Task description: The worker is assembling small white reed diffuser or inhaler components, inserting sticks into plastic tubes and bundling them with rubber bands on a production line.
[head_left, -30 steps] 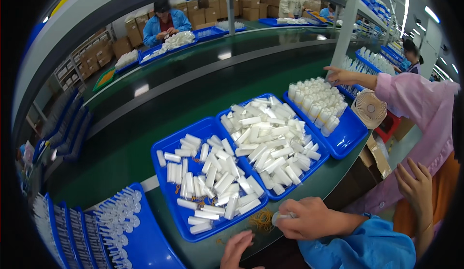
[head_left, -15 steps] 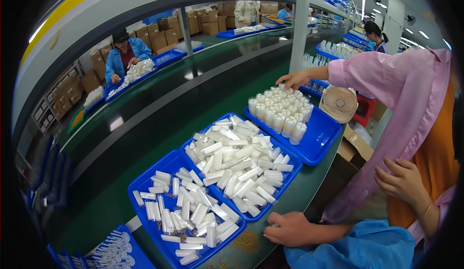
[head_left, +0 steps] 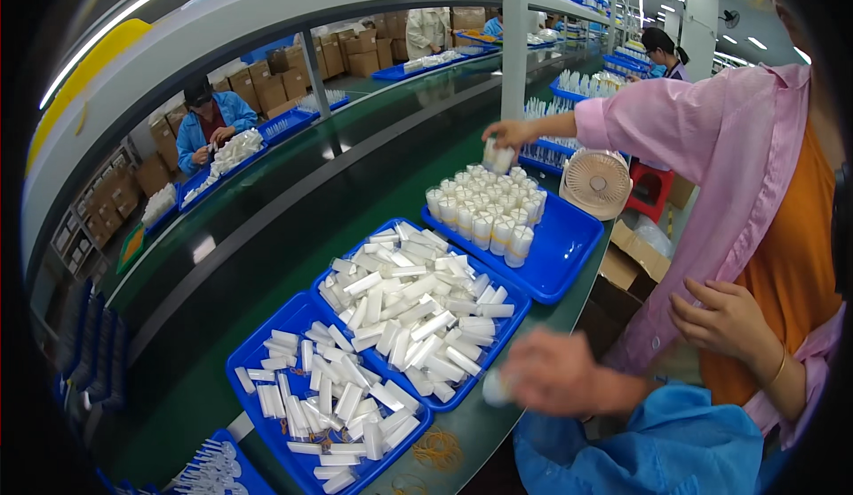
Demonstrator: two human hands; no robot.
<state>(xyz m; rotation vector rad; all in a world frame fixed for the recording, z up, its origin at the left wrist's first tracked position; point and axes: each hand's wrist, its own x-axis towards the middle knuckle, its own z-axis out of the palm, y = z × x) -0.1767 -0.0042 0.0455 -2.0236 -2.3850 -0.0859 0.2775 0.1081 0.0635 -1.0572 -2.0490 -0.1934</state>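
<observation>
My right hand (head_left: 555, 372), in a blue sleeve, is blurred at the near table edge beside the blue trays. Its fingers close round a small whitish thing (head_left: 496, 388), too smeared to name. My left hand is not in view. Closest to the right hand is a blue tray (head_left: 520, 317) heaped with white flat pieces in clear wrap (head_left: 426, 313). A second blue tray (head_left: 244, 411) to its left holds more of these pieces with some rubber bands. Loose tan rubber bands (head_left: 437, 450) lie on the green table near the tray corner.
A co-worker in a pink shirt (head_left: 702, 139) stands at right, one hand (head_left: 514, 132) holding a white bundle over a blue tray (head_left: 573, 251) of upright bundles (head_left: 489, 206). A round fan (head_left: 596, 184), grey post (head_left: 514, 51) and tray with white plastic parts (head_left: 209, 473) stand around.
My right hand has risen from the table edge, and a whitish thing now shows in it. The co-worker's hand has lifted a white bundle. The whole view has shifted slightly.
</observation>
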